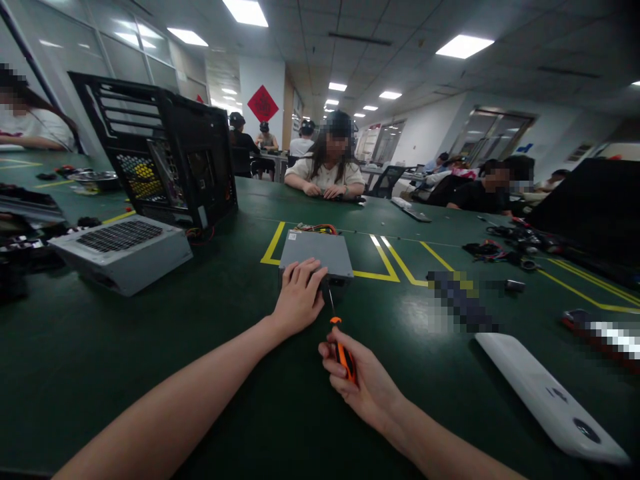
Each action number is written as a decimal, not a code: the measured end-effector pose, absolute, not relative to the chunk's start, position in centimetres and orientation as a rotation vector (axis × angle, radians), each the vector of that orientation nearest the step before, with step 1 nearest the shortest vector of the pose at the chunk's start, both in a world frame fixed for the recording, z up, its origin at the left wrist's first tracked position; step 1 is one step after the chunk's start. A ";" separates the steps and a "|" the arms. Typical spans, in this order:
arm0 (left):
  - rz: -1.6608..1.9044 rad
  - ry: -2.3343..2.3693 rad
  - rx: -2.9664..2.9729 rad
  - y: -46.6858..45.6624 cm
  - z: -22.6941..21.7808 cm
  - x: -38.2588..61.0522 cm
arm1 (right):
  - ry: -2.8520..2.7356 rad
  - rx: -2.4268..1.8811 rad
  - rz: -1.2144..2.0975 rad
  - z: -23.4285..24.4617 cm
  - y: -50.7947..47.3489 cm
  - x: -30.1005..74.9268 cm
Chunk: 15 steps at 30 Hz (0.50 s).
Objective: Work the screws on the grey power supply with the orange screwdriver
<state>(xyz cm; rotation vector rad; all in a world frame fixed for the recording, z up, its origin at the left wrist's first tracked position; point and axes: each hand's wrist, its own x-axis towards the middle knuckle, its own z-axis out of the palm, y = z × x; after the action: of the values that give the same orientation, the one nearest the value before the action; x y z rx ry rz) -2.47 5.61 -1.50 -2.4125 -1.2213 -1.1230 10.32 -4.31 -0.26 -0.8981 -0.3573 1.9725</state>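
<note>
A grey metal power supply unit [317,250] lies on the green table in front of me, with coloured cables at its far end. My left hand [301,293] grips its near left edge, fingers bent over the top. In my right hand [357,377] is an orange and black screwdriver [345,362], held by the handle. Its thin shaft points forward to the near face of the unit, beside my left fingertips. Whether the tip sits in a screw cannot be made out.
Left stand a black computer case [170,153] and a second power supply unit [125,257]. To the right lie a long white casing [545,393], a black cylinder [515,286] and bundled cables [487,251]. Yellow tape [383,273] marks the table [240,413]. A person [327,163] sits opposite.
</note>
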 end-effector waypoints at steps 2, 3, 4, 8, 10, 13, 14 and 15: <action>-1.122 -1.219 -2.416 5.6 -1.5 -2.4 | -0.389 -0.890 1.927 -0.4 -4.4 10.2; -1.123 -1.220 -2.415 5.6 -1.5 -2.4 | -0.399 -0.884 1.914 -0.4 -4.5 10.2; -1.125 -1.219 -2.414 5.6 -1.5 -2.4 | -0.399 -0.882 1.906 -0.3 -4.5 10.2; -1.119 -1.219 -2.411 5.7 -1.6 -2.4 | -0.389 -0.917 1.934 0.1 -4.6 10.3; -1.109 -1.217 -2.410 5.7 -1.6 -2.5 | -0.404 -0.931 2.004 0.3 -4.6 10.4; -1.103 -1.213 -2.404 5.7 -1.6 -2.5 | -0.414 -0.907 2.086 0.4 -4.6 10.5; -1.102 -1.214 -2.404 5.7 -1.6 -2.5 | -0.405 -0.896 2.098 0.4 -4.5 10.5; -1.102 -1.217 -2.406 5.7 -1.5 -2.5 | -0.392 -0.888 2.104 0.3 -4.5 10.6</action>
<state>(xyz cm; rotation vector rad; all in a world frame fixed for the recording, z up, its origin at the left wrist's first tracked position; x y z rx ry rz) -2.45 5.67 -1.53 -2.4055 -1.2169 -1.1020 10.56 -4.51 0.32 -0.8881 -0.3923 2.1043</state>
